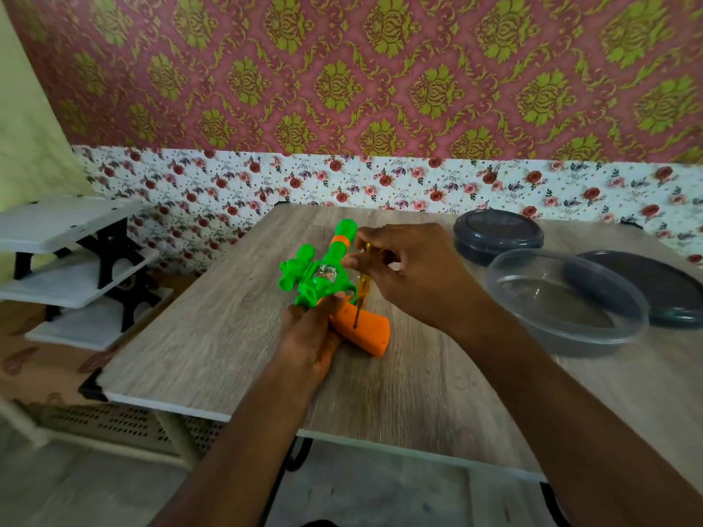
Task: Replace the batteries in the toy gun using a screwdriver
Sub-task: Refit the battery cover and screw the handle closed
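Note:
A green toy gun [323,268] with an orange grip [365,330] lies on the wooden table [228,355], barrel pointing away from me. My left hand [310,336] grips it where the green body meets the orange grip. My right hand [411,268] holds a yellow-handled screwdriver [363,289] by the top of its handle, nearly upright. The screwdriver's tip rests on the orange grip.
A clear plastic tub [563,302] stands right of my right arm, with a dark lidded round container [498,233] behind it and a dark lid [654,287] beside it. A white shelf unit [76,268] stands left of the table. A floral wall is close behind.

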`<control>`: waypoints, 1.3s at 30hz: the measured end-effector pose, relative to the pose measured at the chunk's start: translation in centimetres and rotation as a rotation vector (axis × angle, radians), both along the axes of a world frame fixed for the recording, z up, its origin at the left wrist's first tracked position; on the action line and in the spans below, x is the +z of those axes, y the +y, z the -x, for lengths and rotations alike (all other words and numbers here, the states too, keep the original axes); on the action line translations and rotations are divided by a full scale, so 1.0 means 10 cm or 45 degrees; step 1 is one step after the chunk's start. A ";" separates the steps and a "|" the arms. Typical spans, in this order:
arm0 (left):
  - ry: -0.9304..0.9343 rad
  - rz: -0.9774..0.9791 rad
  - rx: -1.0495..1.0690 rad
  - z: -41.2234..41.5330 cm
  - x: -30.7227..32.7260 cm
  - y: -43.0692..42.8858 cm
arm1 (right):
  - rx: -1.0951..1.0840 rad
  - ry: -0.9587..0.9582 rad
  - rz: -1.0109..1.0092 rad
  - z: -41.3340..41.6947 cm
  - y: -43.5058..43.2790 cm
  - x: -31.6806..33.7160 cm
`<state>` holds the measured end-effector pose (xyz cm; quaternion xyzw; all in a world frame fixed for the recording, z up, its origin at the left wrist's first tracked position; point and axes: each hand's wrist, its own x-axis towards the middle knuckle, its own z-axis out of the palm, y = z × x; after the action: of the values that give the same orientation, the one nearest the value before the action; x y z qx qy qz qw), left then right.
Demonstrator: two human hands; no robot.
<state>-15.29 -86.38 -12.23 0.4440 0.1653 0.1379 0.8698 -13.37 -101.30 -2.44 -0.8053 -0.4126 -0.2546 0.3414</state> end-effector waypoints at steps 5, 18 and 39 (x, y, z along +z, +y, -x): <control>-0.006 -0.037 0.008 -0.01 0.00 -0.01 | 0.049 0.322 0.016 0.00 0.00 0.00; -0.063 -0.057 -0.048 -0.01 -0.02 0.00 | -0.117 0.093 0.069 0.18 0.14 0.11; 0.016 0.020 -0.013 -0.04 -0.04 0.02 | 0.175 0.637 -0.104 0.07 -0.12 -0.02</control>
<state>-14.93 -86.14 -12.58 0.4389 0.1698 0.1295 0.8728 -14.10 -102.52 -2.63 -0.7988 -0.3585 -0.0404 0.4814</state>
